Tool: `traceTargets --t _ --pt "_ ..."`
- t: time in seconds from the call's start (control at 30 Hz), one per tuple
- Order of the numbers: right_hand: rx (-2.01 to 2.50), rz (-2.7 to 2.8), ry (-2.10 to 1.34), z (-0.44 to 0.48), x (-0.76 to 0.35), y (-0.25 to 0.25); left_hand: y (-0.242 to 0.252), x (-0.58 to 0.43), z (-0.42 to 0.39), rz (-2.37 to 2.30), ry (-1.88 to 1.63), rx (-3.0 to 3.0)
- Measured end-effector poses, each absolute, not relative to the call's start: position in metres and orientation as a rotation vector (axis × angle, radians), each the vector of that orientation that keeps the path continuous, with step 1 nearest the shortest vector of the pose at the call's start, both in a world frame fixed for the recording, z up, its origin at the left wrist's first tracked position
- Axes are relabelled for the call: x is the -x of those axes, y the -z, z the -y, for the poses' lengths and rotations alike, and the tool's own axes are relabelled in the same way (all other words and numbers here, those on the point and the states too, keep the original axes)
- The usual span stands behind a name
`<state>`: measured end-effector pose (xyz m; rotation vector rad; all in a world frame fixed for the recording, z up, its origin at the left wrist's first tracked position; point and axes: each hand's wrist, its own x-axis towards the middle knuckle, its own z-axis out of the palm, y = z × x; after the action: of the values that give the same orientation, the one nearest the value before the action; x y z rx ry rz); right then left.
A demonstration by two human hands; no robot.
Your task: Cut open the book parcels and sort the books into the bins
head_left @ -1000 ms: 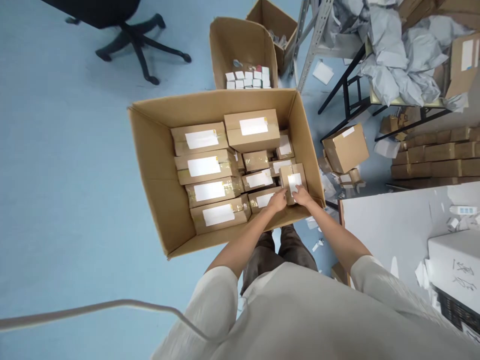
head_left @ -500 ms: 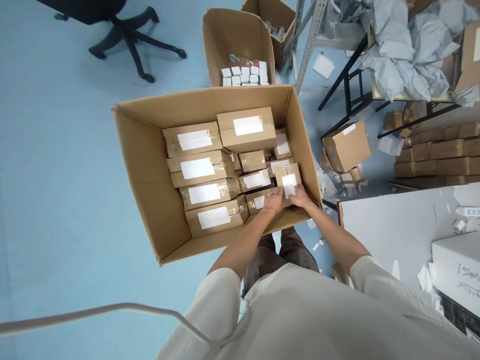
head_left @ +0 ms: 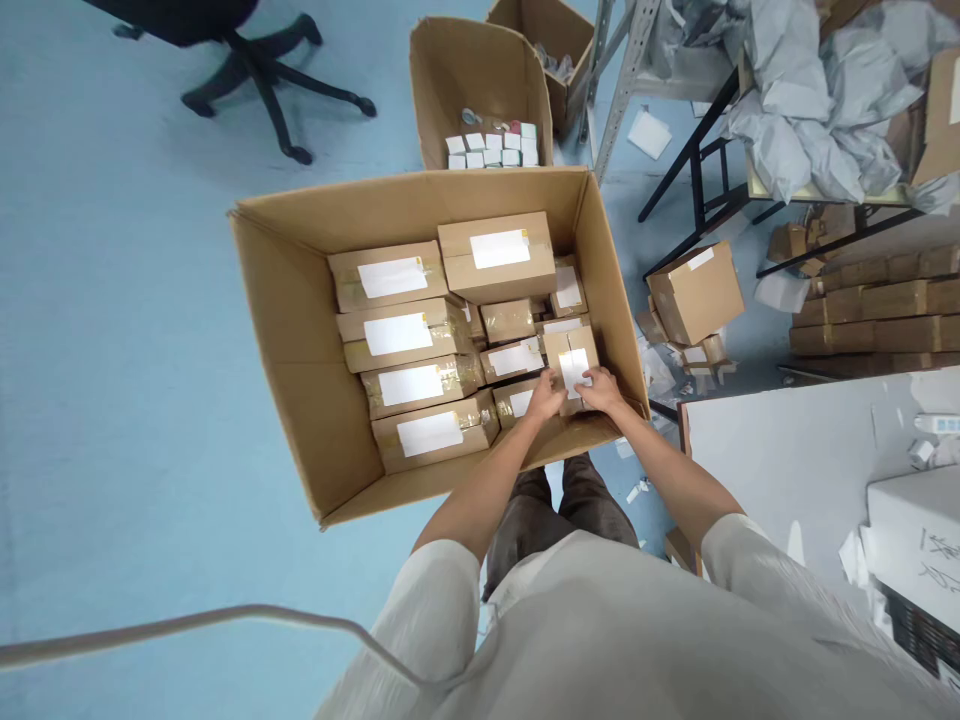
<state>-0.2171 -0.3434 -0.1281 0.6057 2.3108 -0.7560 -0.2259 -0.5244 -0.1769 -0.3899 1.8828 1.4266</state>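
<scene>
A small cardboard box (head_left: 564,345) with a white label lies near the right front corner of the big open carton (head_left: 277,330). My left hand (head_left: 546,397) grips this box at its left side, fingers curled. On its right side, over the label's edge, my right hand (head_left: 601,389) holds it with bent fingers. Partly behind my left hand is another labelled box (head_left: 516,402). Several longer labelled boxes, such as the front one (head_left: 427,437), form a column on the left, and a larger box (head_left: 495,258) sits higher at the back.
Behind the carton stands an open box (head_left: 480,70) holding small white boxes. A black swivel chair (head_left: 270,80) is at the back left. To the right are a table with grey bags (head_left: 795,100), a cardboard box (head_left: 696,292) and a white tabletop (head_left: 780,430).
The small box has shifted slightly left between my hands. My left hand's fingers have curled in more along its side, and my right hand stays on its right side.
</scene>
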Motion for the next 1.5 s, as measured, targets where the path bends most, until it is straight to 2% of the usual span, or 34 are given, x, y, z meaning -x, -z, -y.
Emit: traceTargets --t 0.33,0.87,1.13,1.5 --pt "-0.578 -2.433 1.132 0.37 0.226 0.088 0.122 0.236 0.574 -2.012 -1.521 0.354" --pt "-0.656 -2.683 1.654 0.391 0.233 -0.077 -0.032 0.275 0.604 -2.301 -1.786 -0.259" --pt "-0.974 -2.781 1.78 0.348 0.182 -0.127 -0.084 0.277 0.554 -2.079 -1.818 -0.578" --pt "-1.622 -2.582 1.82 0.257 0.038 -0.145 -0.077 0.206 0.403 -1.769 -1.589 -0.84"
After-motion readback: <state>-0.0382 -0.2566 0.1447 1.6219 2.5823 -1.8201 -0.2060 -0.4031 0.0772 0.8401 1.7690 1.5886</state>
